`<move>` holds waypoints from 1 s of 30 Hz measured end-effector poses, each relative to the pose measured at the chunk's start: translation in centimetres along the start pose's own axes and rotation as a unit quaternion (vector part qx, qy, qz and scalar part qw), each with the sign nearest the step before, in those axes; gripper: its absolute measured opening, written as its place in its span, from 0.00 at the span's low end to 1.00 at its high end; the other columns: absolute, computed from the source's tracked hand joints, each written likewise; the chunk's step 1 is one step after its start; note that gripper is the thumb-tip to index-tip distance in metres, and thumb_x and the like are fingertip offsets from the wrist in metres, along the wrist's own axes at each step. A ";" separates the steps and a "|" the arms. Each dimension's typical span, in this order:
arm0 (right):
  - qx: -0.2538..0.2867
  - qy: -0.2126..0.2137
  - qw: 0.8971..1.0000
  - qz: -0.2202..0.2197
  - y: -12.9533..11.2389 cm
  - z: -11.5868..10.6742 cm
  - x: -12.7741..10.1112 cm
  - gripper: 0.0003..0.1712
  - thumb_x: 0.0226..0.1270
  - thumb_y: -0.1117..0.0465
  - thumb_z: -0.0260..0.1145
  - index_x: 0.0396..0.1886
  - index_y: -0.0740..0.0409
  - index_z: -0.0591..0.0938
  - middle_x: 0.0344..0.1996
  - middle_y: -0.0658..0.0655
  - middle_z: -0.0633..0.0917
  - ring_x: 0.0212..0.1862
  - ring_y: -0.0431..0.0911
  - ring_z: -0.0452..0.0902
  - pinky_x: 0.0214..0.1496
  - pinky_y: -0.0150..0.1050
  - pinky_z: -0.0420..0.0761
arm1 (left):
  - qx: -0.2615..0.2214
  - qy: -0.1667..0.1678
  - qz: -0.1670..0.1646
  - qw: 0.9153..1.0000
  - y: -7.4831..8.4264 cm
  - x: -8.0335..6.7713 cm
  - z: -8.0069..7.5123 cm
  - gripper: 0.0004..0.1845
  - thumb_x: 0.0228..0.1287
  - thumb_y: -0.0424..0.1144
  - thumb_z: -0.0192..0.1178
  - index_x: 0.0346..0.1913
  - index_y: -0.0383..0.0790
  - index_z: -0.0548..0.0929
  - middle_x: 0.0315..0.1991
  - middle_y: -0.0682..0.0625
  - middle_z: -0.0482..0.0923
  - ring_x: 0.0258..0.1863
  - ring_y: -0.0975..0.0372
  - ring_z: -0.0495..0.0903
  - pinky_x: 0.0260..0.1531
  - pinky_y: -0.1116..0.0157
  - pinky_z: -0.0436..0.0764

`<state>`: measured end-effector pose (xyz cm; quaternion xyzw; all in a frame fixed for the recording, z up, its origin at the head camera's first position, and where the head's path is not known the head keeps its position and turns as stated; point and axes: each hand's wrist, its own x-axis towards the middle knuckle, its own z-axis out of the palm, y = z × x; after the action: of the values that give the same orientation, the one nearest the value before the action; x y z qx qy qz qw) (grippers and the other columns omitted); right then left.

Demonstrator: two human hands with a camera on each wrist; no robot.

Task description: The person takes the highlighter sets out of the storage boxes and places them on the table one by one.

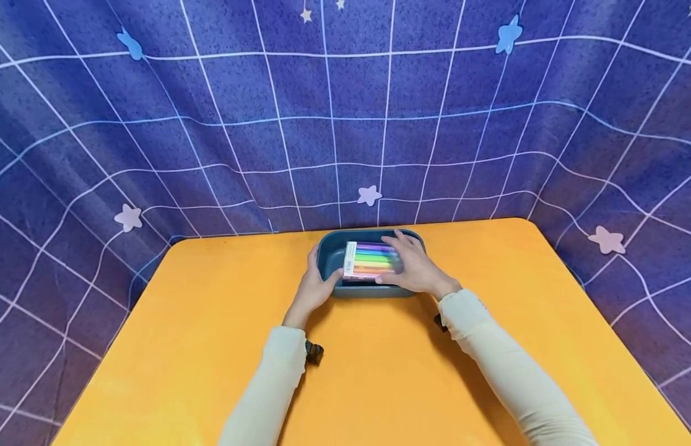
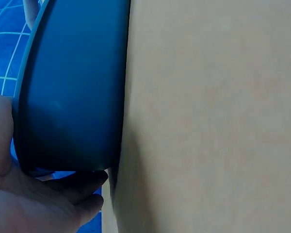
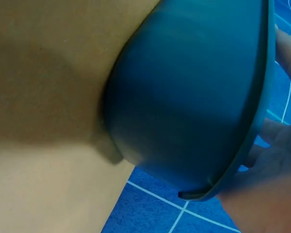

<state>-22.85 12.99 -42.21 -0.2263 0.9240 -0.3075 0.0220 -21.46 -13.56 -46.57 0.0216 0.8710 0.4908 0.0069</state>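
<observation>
A dark teal plastic bin (image 1: 373,293) stands near the table's far edge. Over its open top is a clear pack of rainbow-coloured markers (image 1: 369,260), a white label at its left end. My right hand (image 1: 417,267) spans the pack's right part, thumb at the near edge and fingers at the far edge. At the bin's left end, my left hand (image 1: 313,287) has its fingers along the outer wall and its thumb over the rim, close to the pack. Both wrist views mostly show the bin's outer wall, which hides the pack.
The orange table (image 1: 368,371) spreads out in front of and beside the bin. A blue curtain (image 1: 356,142) with a white grid and stars hangs right behind the table's far edge and along both sides.
</observation>
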 end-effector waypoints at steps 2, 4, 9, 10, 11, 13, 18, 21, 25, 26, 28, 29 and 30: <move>0.002 -0.005 1.000 0.000 0.2 0.2 0.2 0.54 0.57 0.44 0.77 0.79 0.53 0.61 0.82 0.65 0.50 0.80 0.66 0.44 0.78 0.68 0.57 | -0.008 0.004 0.002 1.000 -0.2 0.0 0.1 0.48 0.70 0.51 0.61 0.81 0.49 0.41 0.80 0.37 0.53 0.77 0.40 0.60 0.75 0.38 0.58; -0.001 -0.011 1.000 -0.002 0.4 0.5 0.2 0.55 0.57 0.43 0.77 0.79 0.53 0.61 0.81 0.66 0.50 0.80 0.66 0.44 0.77 0.68 0.58 | -0.011 0.007 0.001 1.000 -0.4 -0.2 0.2 0.48 0.71 0.51 0.61 0.81 0.49 0.41 0.80 0.38 0.54 0.77 0.40 0.60 0.75 0.37 0.58; -0.002 -0.022 1.000 0.000 0.8 1.0 0.2 0.57 0.54 0.41 0.78 0.79 0.54 0.61 0.81 0.67 0.51 0.81 0.65 0.44 0.78 0.67 0.57 | -0.012 0.010 -0.006 1.000 -0.9 -0.5 0.5 0.48 0.70 0.51 0.61 0.81 0.50 0.42 0.80 0.38 0.54 0.77 0.40 0.60 0.75 0.36 0.58; -0.002 -0.023 1.000 0.000 0.8 1.0 0.2 0.58 0.54 0.41 0.78 0.79 0.54 0.61 0.81 0.66 0.51 0.81 0.65 0.44 0.78 0.67 0.57 | -0.013 0.009 -0.006 1.000 -1.0 -0.5 0.6 0.48 0.70 0.51 0.61 0.81 0.50 0.42 0.80 0.38 0.53 0.77 0.40 0.59 0.75 0.36 0.58; -0.001 -0.023 1.000 0.001 0.9 1.0 0.3 0.58 0.53 0.41 0.78 0.79 0.54 0.61 0.81 0.66 0.51 0.81 0.65 0.44 0.78 0.67 0.57 | -0.014 0.009 -0.005 1.000 -1.0 -0.5 0.6 0.48 0.70 0.52 0.61 0.81 0.50 0.42 0.80 0.38 0.53 0.77 0.40 0.59 0.75 0.36 0.58; -0.002 -0.021 1.000 -0.002 1.0 0.9 0.4 0.59 0.53 0.41 0.79 0.79 0.55 0.61 0.81 0.66 0.52 0.81 0.65 0.45 0.78 0.67 0.57 | -0.018 0.007 -0.002 1.000 -1.0 -0.4 0.7 0.48 0.71 0.52 0.61 0.81 0.49 0.42 0.81 0.39 0.51 0.78 0.40 0.58 0.75 0.36 0.57; -0.012 -0.024 1.000 -0.013 1.2 0.7 1.1 0.62 0.52 0.40 0.79 0.80 0.58 0.58 0.80 0.67 0.54 0.80 0.66 0.47 0.78 0.66 0.58 | -0.025 0.008 -0.008 1.000 -0.8 -0.3 0.5 0.48 0.70 0.53 0.61 0.81 0.53 0.41 0.81 0.39 0.50 0.78 0.40 0.56 0.74 0.35 0.57; -0.011 -0.035 0.999 -0.007 1.2 0.5 1.5 0.64 0.52 0.40 0.79 0.81 0.58 0.54 0.80 0.66 0.56 0.80 0.66 0.49 0.78 0.64 0.59 | -0.020 0.009 -0.013 1.000 -0.7 -0.1 0.4 0.48 0.70 0.53 0.61 0.81 0.54 0.41 0.81 0.39 0.51 0.78 0.40 0.57 0.75 0.35 0.57; -0.013 -0.048 0.999 0.003 1.2 0.4 1.9 0.67 0.52 0.41 0.80 0.81 0.59 0.52 0.78 0.67 0.60 0.79 0.66 0.51 0.78 0.63 0.60 | -0.024 0.008 -0.008 1.000 -0.7 0.0 0.4 0.48 0.70 0.52 0.61 0.81 0.52 0.41 0.81 0.39 0.51 0.79 0.41 0.56 0.75 0.36 0.57; -0.014 -0.048 0.999 0.003 1.1 0.3 1.9 0.67 0.51 0.42 0.80 0.81 0.60 0.52 0.78 0.67 0.61 0.79 0.66 0.51 0.78 0.63 0.60 | -0.026 0.008 -0.007 1.000 -0.7 0.0 0.3 0.48 0.70 0.52 0.61 0.81 0.52 0.42 0.81 0.39 0.51 0.79 0.41 0.56 0.75 0.37 0.57; -0.015 -0.048 0.999 0.000 1.1 0.3 2.0 0.67 0.50 0.44 0.82 0.81 0.61 0.53 0.77 0.67 0.62 0.79 0.66 0.52 0.79 0.62 0.59 | -0.029 0.006 -0.006 1.000 -0.7 -0.1 0.3 0.48 0.70 0.51 0.62 0.81 0.52 0.42 0.81 0.40 0.50 0.79 0.41 0.56 0.75 0.37 0.57; -0.018 -0.047 0.999 -0.002 1.0 0.3 2.0 0.67 0.49 0.45 0.82 0.80 0.62 0.53 0.77 0.67 0.62 0.78 0.66 0.53 0.79 0.62 0.59 | -0.031 0.006 -0.008 0.999 -0.7 -0.1 0.3 0.48 0.70 0.52 0.62 0.81 0.52 0.42 0.81 0.40 0.50 0.79 0.42 0.55 0.76 0.37 0.56; -0.020 -0.047 0.999 -0.005 1.1 0.3 2.0 0.67 0.49 0.46 0.82 0.80 0.63 0.54 0.77 0.68 0.62 0.78 0.66 0.53 0.79 0.63 0.59 | -0.030 0.007 -0.007 0.999 -0.8 -0.1 0.3 0.48 0.70 0.51 0.62 0.81 0.52 0.42 0.81 0.40 0.50 0.79 0.41 0.55 0.76 0.37 0.57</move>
<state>-25.05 12.68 -42.89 -0.2454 0.9268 -0.2782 0.0589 -21.42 -13.72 -47.38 0.0122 0.8558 0.5172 0.0051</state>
